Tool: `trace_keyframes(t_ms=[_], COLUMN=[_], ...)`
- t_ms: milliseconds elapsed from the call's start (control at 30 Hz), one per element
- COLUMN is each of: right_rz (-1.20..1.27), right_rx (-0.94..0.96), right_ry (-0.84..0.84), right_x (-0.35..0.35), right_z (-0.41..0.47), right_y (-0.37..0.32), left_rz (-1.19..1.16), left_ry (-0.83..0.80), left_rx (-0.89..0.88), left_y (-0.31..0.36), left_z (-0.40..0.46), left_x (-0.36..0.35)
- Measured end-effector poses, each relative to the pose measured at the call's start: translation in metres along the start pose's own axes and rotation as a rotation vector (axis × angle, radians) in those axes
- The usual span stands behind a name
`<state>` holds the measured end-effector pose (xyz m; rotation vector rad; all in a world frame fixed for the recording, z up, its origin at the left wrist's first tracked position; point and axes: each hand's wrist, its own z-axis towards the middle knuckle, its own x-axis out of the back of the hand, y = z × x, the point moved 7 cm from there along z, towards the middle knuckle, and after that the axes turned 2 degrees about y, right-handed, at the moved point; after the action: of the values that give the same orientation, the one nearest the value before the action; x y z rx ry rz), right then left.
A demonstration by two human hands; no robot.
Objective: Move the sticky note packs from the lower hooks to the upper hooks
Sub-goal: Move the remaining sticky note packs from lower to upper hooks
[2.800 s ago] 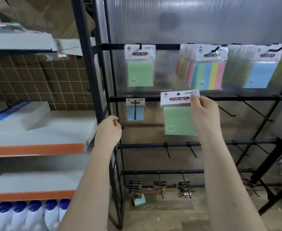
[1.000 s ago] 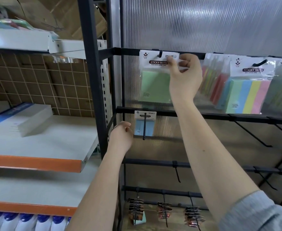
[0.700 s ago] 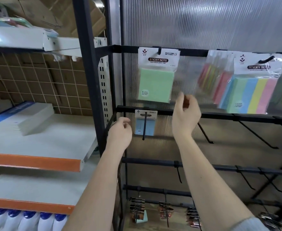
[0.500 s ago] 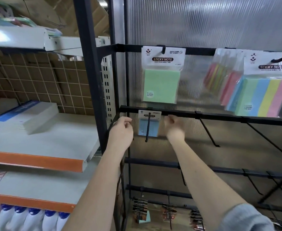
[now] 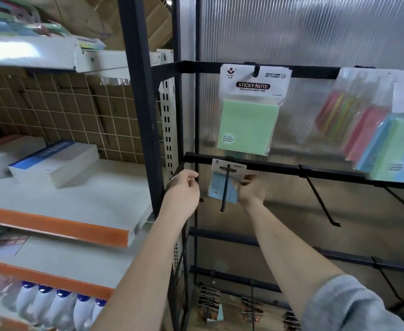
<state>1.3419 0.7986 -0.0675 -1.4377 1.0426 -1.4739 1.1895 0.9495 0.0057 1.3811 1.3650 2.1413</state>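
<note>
A small blue sticky note pack (image 5: 216,187) hangs on a black hook (image 5: 225,189) of the second bar. My right hand (image 5: 250,189) is at its right edge, fingers curled onto the lower right corner; the contact is blurred. A green sticky note pack (image 5: 248,125) hangs on the top bar's hook, directly above. My left hand (image 5: 183,189) sits by the rack's black upright, fingers loosely curled, with nothing visible in it.
Multicolour sticky note packs (image 5: 392,149) hang on the top bar to the right. Bare black hooks (image 5: 320,199) jut from the second bar. White-and-orange shelves (image 5: 53,225) with paper reams stand left, bottles (image 5: 60,304) below. Clip cards (image 5: 209,304) hang near the floor.
My right hand hung the green pack on the top hook, let go, dropped down and reached the blue pack on the lower hook. My left hand stayed by the upright.
</note>
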Motion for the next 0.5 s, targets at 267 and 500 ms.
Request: trace_keyframes(t_ms=[267, 500], right_rz=[0.106, -0.034], right_rx=[-0.040, 0.100], right_ry=[0.094, -0.064], right_x=[0.006, -0.001], right_z=[-0.013, -0.025], right_y=[-0.002, -0.012], left_rz=[0.018, -0.002], left_ry=[0.000, 0.003], left_rx=[-0.003, -0.025], left_y=[0.002, 0.001], left_z=[0.001, -0.004], left_x=[-0.001, 0.001])
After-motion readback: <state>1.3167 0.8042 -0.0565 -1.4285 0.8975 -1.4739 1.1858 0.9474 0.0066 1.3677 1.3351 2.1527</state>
